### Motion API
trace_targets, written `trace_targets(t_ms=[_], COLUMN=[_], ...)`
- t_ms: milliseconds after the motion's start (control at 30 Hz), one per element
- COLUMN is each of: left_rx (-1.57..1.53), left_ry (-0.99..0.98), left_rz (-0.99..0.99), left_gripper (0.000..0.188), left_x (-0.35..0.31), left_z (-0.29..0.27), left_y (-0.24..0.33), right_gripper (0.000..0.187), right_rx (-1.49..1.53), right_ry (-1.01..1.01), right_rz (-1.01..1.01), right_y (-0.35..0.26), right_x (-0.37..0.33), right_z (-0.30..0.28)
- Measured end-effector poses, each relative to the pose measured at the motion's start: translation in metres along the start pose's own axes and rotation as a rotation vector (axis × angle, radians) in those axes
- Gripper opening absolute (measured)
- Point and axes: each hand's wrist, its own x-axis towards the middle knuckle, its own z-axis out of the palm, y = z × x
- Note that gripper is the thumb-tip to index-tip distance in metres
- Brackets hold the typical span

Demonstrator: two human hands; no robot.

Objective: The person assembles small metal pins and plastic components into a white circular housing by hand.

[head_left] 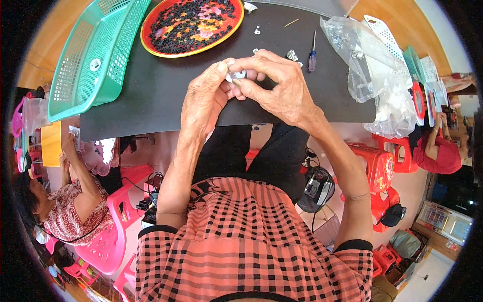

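Where plastic stools (pixel 378 164) crowd, black mat (pixel 151 95) lies

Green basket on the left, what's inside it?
The green basket holds one small round white part lying on its mesh floor. The rest of the floor in view looks bare; its upper end runs out of frame.

Light: bright, even daylight on my feed; soft shadows
Glare: clear plastic bag (pixel 375 65) shines; white patch lower right
Edges: I see fisheye bending, black corners
Focus: centre sharp; rim softer
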Motion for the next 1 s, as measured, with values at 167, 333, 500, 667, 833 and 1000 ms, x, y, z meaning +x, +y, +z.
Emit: trace_targets(t_ms=[167, 333, 500, 667, 833, 1000], left_rx=[-0.107, -0.188, -0.181, -0.163, -0.168, -0.171], left_ry=[-0.050, -0.060, -0.058, -0.041, -0.055, -0.046], left_rz=[-0.028, -0.062, -0.071, -0.103, -0.110, -0.149], left_gripper=[0.031, 0.035, 0.036, 0.038, 0.035, 0.034], left_x=[0.003, 0.002, 0.001, 0.001, 0.000, -0.002], left_z=[-0.010, -0.010, -0.009, -0.006, -0.009, -0.008], left_y=[0.002, 0.002, 0.003, 0.007, 0.005, 0.006], right_gripper=[0.026, 0.019, 0.017, 0.015, 0.015, 0.013], right_rx=[0.110, -0.022, -0.207, -0.328, -0.428, -0.447], right_ry=[-0.003, 0.122, 0.094, -0.045, -0.299, -0.434], right_rz=[0.142, 0.133, 0.011, -0.115, -0.224, -0.347], right_y=[0.004, 0.017, 0.055, 0.078, 0.089, 0.101], right_x=[0.001, 0.025, 0.069, 0.105, 0.131, 0.144], right_z=[0.001, -0.017, -0.025, -0.020, -0.007, 0.003])
